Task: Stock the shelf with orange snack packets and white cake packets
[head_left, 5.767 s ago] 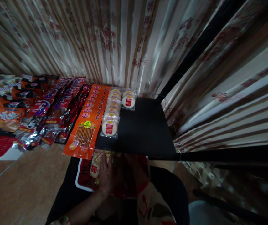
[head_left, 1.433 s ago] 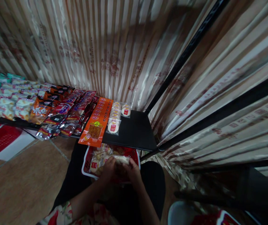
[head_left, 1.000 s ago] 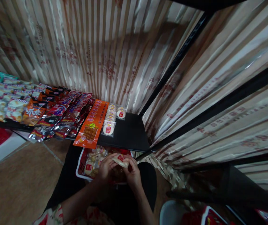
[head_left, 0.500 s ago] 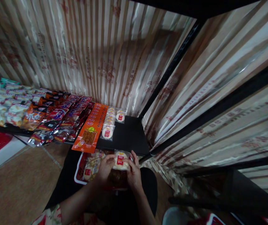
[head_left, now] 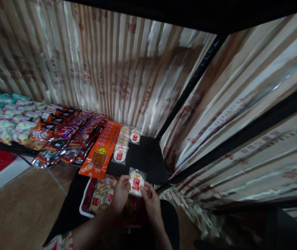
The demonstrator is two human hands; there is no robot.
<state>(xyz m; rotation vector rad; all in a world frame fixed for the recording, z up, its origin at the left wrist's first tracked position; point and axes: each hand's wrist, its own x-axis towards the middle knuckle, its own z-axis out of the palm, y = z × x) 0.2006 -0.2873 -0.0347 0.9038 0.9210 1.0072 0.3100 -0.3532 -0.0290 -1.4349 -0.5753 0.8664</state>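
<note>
A round white rice cracker in a clear wrapper with a red label (head_left: 136, 183) is held between my two hands, above a basket and close to the shelf's front edge. My left hand (head_left: 120, 194) pinches its left side, and my right hand (head_left: 151, 200) grips its lower right side. Below them, a red basket with a white rim (head_left: 82, 205) holds more of these wrapped crackers (head_left: 102, 196); my hands and forearms hide part of it. On the black shelf (head_left: 147, 156), a row of the same crackers (head_left: 119, 153) overlaps, with one more cracker (head_left: 135, 136) at the back to its right.
An orange snack packet (head_left: 100, 152) lies left of the cracker row, its front end past the shelf edge. Further left are dark red packets (head_left: 83, 133), orange bags (head_left: 41, 134) and white bags (head_left: 4, 128). A black post (head_left: 190, 86) rises at the shelf's back corner; striped curtain hangs behind.
Both hands have turned the wrapped cracker more upright and face-on, and it now overlaps the shelf's front edge. The camera view has tilted slightly upward.
</note>
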